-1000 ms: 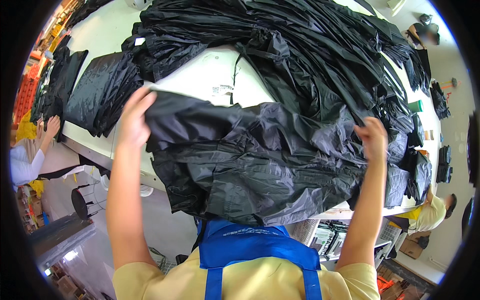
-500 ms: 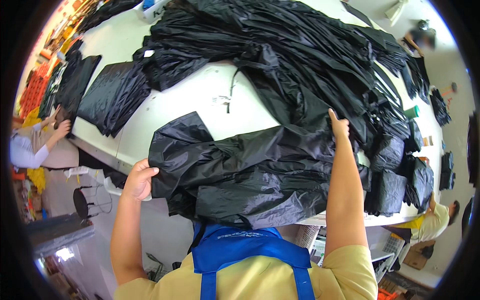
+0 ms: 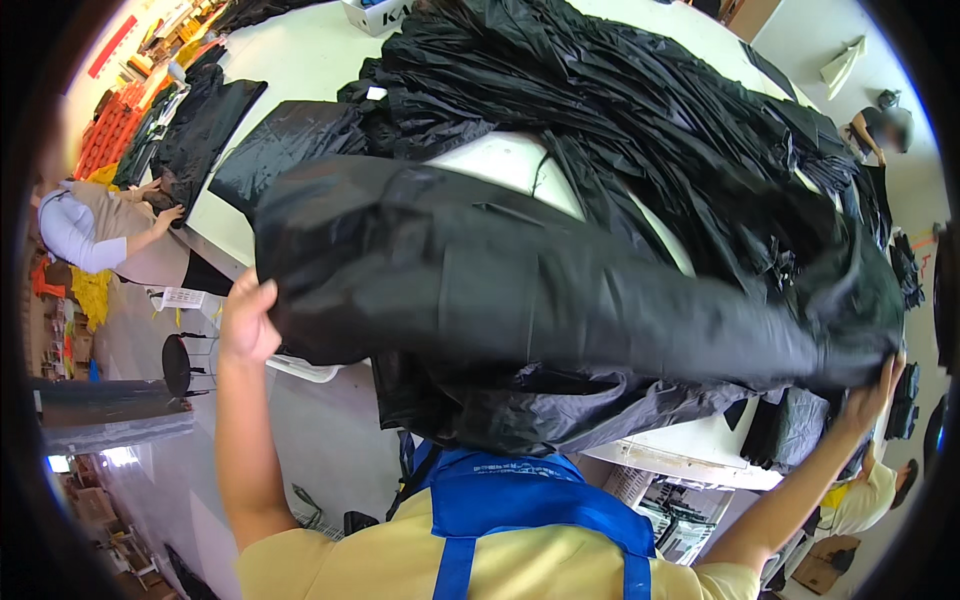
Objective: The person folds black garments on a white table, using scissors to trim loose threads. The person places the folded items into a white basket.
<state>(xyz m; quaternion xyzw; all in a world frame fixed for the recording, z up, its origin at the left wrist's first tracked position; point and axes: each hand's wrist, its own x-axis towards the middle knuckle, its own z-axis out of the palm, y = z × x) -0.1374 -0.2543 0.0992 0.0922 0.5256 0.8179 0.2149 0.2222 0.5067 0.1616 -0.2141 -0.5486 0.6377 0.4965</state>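
A long black garment of thin, shiny waterproof fabric (image 3: pixel 560 285) stretches across the front of me, blurred by motion. My left hand (image 3: pixel 250 320) is closed on its left end, thumb on top. Far out to the right, my right hand (image 3: pixel 872 405) grips the other end, its fingers partly blurred. Below the taut span, more black fabric (image 3: pixel 540 415) hangs in loose folds over the table's near edge. Behind it lies a large heap of similar black garments (image 3: pixel 600 90), loosely gathered.
The white table (image 3: pixel 290 50) curves around the heap. A flat black stack (image 3: pixel 290 150) lies left, folded black bundles (image 3: pixel 800 430) right. A co-worker (image 3: pixel 90 225) handles dark fabric at far left; other people are at the right. A round black stool (image 3: pixel 178 365) stands lower left.
My right hand has swung far to the right and down, pulling the garment out long and flatter. My left hand has risen slightly and moved left, still holding its end.
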